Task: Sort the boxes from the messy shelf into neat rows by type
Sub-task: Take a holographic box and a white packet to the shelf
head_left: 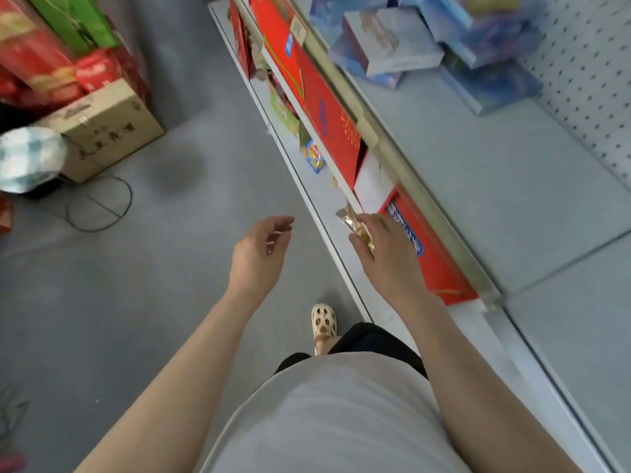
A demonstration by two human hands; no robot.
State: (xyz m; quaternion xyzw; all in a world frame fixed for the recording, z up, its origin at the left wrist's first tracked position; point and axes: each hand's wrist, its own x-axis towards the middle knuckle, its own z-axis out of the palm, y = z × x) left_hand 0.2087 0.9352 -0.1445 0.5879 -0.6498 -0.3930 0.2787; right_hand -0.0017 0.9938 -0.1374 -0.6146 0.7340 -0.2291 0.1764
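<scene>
The right hand [382, 247] reaches toward the lower shelf [317, 199] at the right of the scene and pinches a small gold packet [356, 227] between thumb and fingers; the packet lies at the shelf's near lip, which is probably why it is being taken first, as a stray that does not belong among the boxes. The left hand [261, 247] hangs over the grey floor [191, 268] with its fingers loosely curled and nothing in them, seemingly kept free to receive whatever comes off the shelf

The task's own things are on the shelving at the right. On the lower shelf the red boxes [327, 121] stand on edge, leaning in a ragged line from far to near, with a white box [370, 180] wedged between them and small coloured packs [312, 157] lying loose in front; stood on edge like this they take little depth, but the line is uneven. On the upper shelf [495, 199] the blue boxes [478, 63] are piled flat and askew at the far end, one pale box [389, 46] tilted on top, while the near part shows only grey board

A cardboard carton [102, 128] sits on the floor at the far left, well apart from the shelving. I judge the sorting to be at an early stage, since both shelves look mixed
</scene>
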